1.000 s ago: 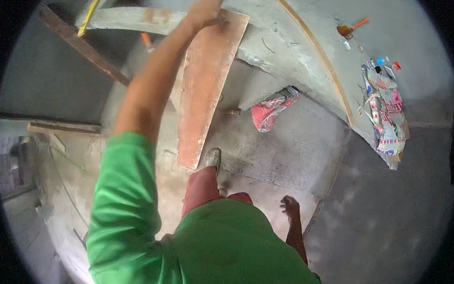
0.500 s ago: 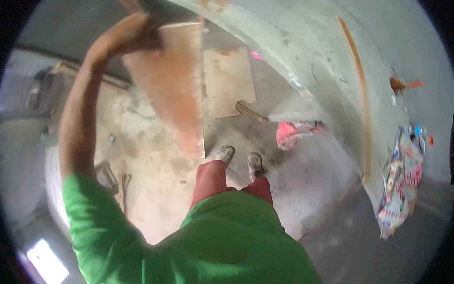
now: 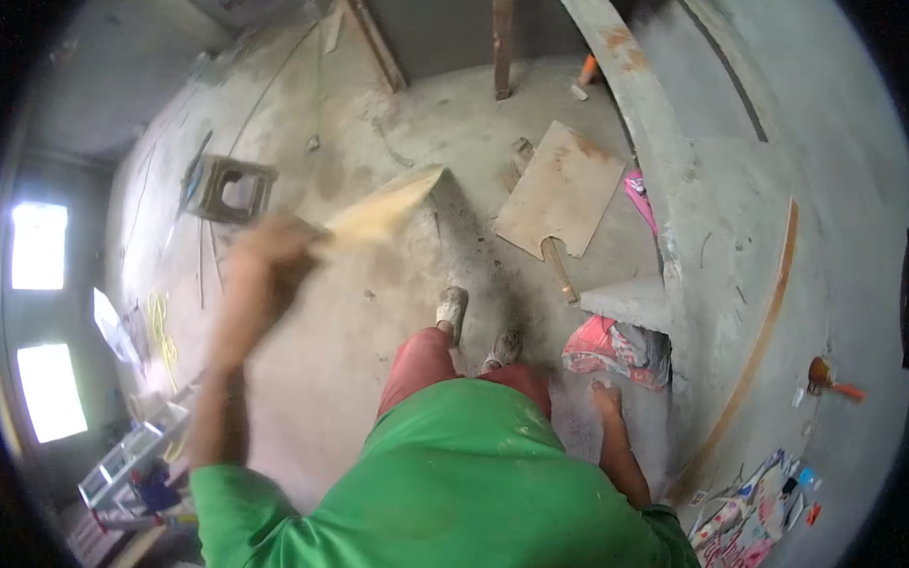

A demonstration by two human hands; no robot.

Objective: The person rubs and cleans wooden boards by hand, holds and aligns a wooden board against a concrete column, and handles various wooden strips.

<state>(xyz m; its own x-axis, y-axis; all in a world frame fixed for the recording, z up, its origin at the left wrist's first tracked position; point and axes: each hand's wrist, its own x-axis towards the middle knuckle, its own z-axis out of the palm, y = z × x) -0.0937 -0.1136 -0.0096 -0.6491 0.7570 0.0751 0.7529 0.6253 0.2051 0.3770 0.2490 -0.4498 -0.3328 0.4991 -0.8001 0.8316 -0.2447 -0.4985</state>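
Observation:
My left hand (image 3: pixel 270 258) is raised at the left, blurred by motion, with its fingers closed on a thin wooden board (image 3: pixel 382 213). The tan board slants up and to the right from the hand, seen nearly edge-on. My right hand (image 3: pixel 607 395) hangs low at my right side, near a pink and grey bag (image 3: pixel 617 350) on the floor. Its fingers look loosely curled, and nothing shows in them. In front of my feet, a flat board (image 3: pixel 558 192) with a notched edge lies on the floor, a short wooden stick (image 3: pixel 559 271) at its notch.
A dusty stool-like piece with a hole (image 3: pixel 231 189) stands at the far left. Wooden posts (image 3: pixel 501 40) rise ahead. A ladder (image 3: pixel 133 453) lies lower left. On the right are a low wall (image 3: pixel 632 65), a wooden strip (image 3: pixel 758 335) and a printed sack (image 3: pixel 747 520).
My left hand has come down and nearer with the board, which has turned from broad face to nearly edge-on. My right hand has come into view. The camera has turned left.

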